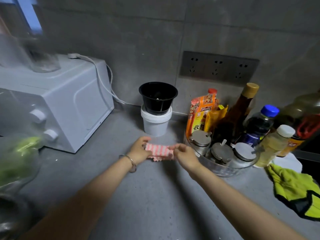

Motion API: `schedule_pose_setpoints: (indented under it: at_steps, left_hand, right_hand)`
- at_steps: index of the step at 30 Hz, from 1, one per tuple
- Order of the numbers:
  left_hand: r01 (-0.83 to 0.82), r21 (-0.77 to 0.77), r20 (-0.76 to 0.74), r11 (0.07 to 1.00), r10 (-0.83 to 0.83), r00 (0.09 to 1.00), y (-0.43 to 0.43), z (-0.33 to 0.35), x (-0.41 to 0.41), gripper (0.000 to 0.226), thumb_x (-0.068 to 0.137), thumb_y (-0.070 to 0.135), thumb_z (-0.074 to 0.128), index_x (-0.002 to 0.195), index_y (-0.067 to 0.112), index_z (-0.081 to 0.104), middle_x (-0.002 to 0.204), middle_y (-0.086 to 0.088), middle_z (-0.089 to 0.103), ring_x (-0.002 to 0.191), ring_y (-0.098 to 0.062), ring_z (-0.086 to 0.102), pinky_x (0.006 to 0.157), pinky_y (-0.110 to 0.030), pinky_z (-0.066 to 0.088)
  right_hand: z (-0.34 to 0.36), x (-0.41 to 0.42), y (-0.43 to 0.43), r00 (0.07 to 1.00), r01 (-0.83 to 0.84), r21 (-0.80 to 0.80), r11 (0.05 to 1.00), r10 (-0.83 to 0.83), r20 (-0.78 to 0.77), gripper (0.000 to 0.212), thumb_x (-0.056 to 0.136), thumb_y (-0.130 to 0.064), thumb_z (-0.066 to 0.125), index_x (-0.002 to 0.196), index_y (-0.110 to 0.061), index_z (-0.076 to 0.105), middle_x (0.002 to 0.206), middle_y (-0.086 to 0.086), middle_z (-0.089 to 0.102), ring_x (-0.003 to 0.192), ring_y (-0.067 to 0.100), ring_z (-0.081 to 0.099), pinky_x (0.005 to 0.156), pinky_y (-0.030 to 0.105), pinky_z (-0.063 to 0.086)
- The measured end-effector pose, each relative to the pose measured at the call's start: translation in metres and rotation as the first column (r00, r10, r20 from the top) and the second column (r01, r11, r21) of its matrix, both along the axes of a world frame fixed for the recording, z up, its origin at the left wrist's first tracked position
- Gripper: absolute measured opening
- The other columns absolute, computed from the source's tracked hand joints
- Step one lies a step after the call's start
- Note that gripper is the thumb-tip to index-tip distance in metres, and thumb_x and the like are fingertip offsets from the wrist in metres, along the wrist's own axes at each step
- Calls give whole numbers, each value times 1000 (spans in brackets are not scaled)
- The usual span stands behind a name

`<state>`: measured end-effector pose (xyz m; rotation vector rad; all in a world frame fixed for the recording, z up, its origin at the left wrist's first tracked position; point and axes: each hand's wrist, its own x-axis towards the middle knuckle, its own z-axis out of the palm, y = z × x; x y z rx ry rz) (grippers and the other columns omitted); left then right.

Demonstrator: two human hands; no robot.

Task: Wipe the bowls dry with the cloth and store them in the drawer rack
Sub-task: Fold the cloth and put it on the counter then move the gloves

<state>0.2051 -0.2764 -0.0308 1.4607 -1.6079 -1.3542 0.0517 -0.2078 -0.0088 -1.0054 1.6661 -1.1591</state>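
The left forearm [90,193] and the right forearm [233,193] are both bare from the wrist back to the lower edge of the view. A thin silvery bangle [131,161] is worn on the left wrist. It is a slim metal ring that sits loosely, with a thicker, rounded part on its lower side. Just beyond the bangle is the left hand [138,149]. To the right of the bangle is the right hand [186,155], its wrist bare. The fingernails are too blurred to tell.
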Motion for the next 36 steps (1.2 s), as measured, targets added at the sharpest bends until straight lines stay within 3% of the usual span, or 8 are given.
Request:
schedule_pose_setpoints:
  at_steps: [4,9,15,19,22,29,32,36]
  left_hand:
    - [-13,-168,198,986,47,979,10,-25,-4,44,80,-9,61,123,-2,52,121,-15,56,114,-27,53,86,-13,33]
    - [16,-174,21,985,-12,1000,47,-5,-47,18,84,-8,58,97,4,61,85,-6,62,78,-16,56,67,-7,42]
    - [249,-57,13,967,-248,969,99,10,-130,24,87,-3,58,77,19,60,78,-6,64,69,-6,56,60,-5,42]
    - [307,-16,15,952,-307,952,128,11,-192,24,87,-3,57,77,18,59,68,0,57,56,2,50,52,-6,38]
    - [316,30,-1,948,-316,949,149,4,-235,17,89,-2,55,83,14,59,69,3,55,59,-2,49,51,-6,38]
    - [287,124,17,950,-291,957,194,-22,-305,26,93,6,53,118,0,56,111,-13,63,86,-17,60,59,-11,41]
    - [245,104,2,964,-247,969,203,-26,-315,29,92,1,51,120,-4,53,122,-20,58,109,-27,58,65,-8,41]
    - [187,-3,-27,982,-187,982,203,-27,-292,28,92,-2,50,119,0,54,116,-12,58,101,-16,54,71,-9,41]
  right_hand:
    - [-6,-20,25,991,-119,54,991,122,-48,18,91,6,49,97,-3,62,81,2,62,62,9,51,54,8,40]
    - [19,-77,71,985,-163,-93,982,157,-71,21,89,11,51,93,-3,67,95,3,67,86,6,62,82,16,49]
    - [31,-183,136,967,-14,-190,982,-35,-252,25,85,5,62,79,-18,66,91,0,68,73,-6,61,70,10,46]
    - [6,-264,169,781,182,-83,980,-195,-593,36,75,-10,77,108,-15,63,117,5,58,110,16,56,91,20,38]
    - [-16,-304,185,669,215,218,952,19,-743,74,72,-39,79,135,-17,47,143,11,41,135,27,35,109,35,30]
    - [-29,-314,216,444,179,263,948,160,-882,49,81,-61,53,119,-30,55,119,1,48,119,25,41,102,37,26]
    - [-22,-319,196,507,255,274,927,113,-855,74,73,-80,42,127,-30,46,139,9,37,134,35,25,112,49,13]
    - [-40,-322,168,635,276,461,843,199,-746,99,66,-85,48,146,-48,4,157,8,-17,141,43,-16,112,60,0]
